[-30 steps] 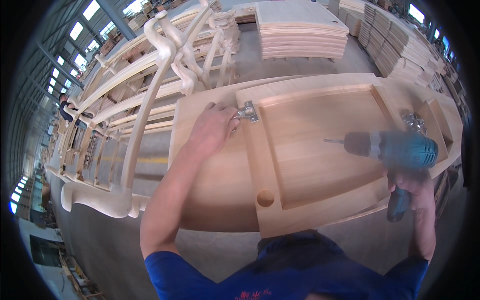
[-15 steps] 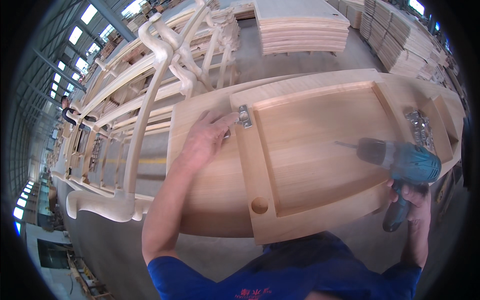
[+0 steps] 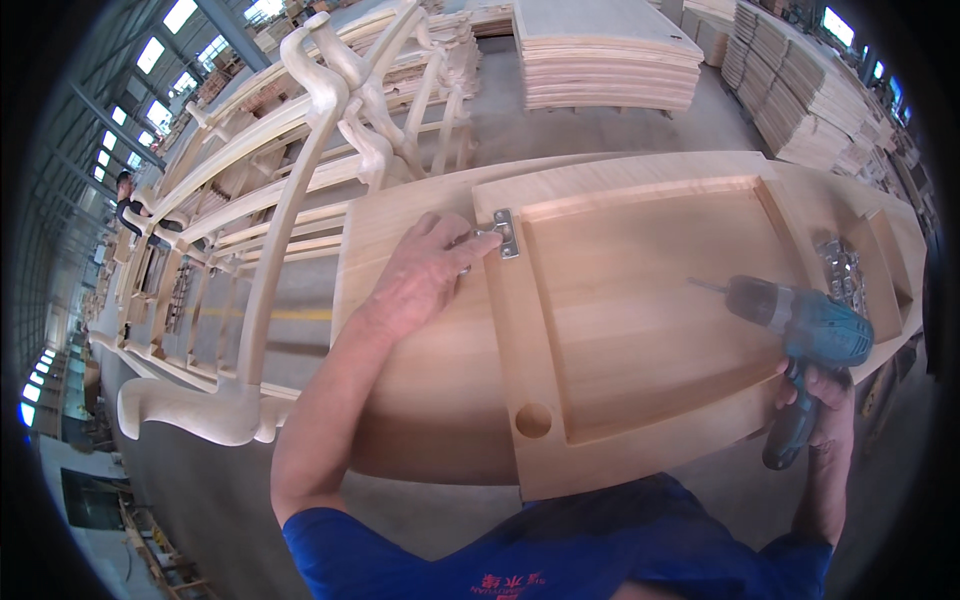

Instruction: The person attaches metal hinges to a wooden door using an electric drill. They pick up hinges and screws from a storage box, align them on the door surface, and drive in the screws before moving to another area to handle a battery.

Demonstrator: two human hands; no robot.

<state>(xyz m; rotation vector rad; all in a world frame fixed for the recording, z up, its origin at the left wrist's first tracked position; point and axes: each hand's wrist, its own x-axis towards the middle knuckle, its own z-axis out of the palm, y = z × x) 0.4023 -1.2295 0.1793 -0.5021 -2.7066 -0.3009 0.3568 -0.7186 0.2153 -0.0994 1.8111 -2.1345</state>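
Note:
A pale wooden cabinet door with a recessed panel lies flat on a larger board. At the door's upper left corner, a metal cabinet hinge sits against the frame. My left hand is closed on the hinge's arm, with one fingertip near its plate. Lower on the same frame strip is a bare round cup hole. My right hand grips a teal cordless drill by its handle. The drill's bit points left, above the recessed panel and apart from the hinge.
Several loose hinges lie beside an open wooden box at the board's right end. Curved wooden frames stand close on the left. Stacked panels rise behind. Another person is far left.
The view has shifted slightly, so door and hinge appear a little lower and to the right. My left hand stays at the hinge; the drill has moved slightly relative to the door.

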